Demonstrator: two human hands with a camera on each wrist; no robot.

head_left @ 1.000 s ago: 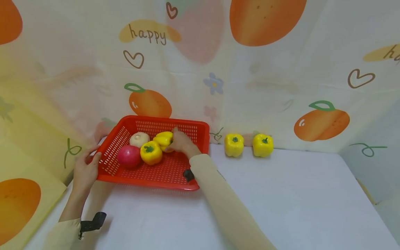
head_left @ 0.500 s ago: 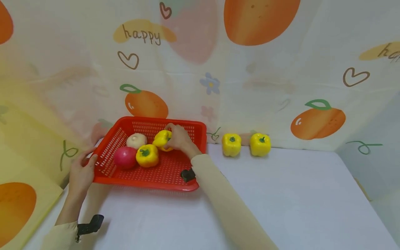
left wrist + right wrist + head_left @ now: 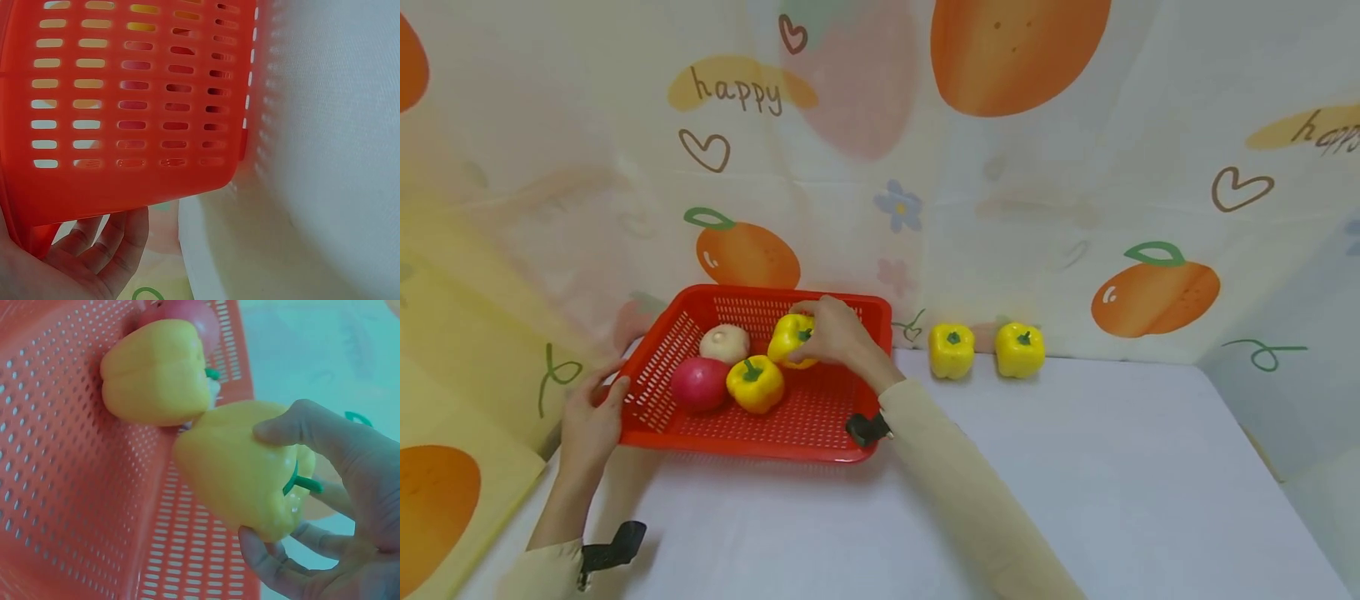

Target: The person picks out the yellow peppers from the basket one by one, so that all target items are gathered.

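Observation:
A red plastic basket (image 3: 752,452) with slotted walls stands on the table at the left. My left hand (image 3: 591,421) grips its left rim, fingers curled round the outside, as the left wrist view also shows. Inside the basket my right hand (image 3: 842,337) holds a yellow bell pepper (image 3: 234,465), thumb on one side and fingers on the other, its green stem towards the palm. Touching or close beside it is another yellow bell pepper (image 3: 756,385). A dark pink round fruit or vegetable (image 3: 700,384) and a cream-white round one (image 3: 725,343) lie at the basket's left.
Two more yellow bell peppers (image 3: 952,351) stand upright on the white table (image 3: 1097,475), right of the basket near the back. A printed cloth (image 3: 985,208) hangs behind the table. A black camera strap (image 3: 613,550) is on the left wrist.
The right hand has turned the pepper it holds so its stem shows more. The nearer pepper in the basket has tilted slightly. The left hand keeps its grip on the rim.

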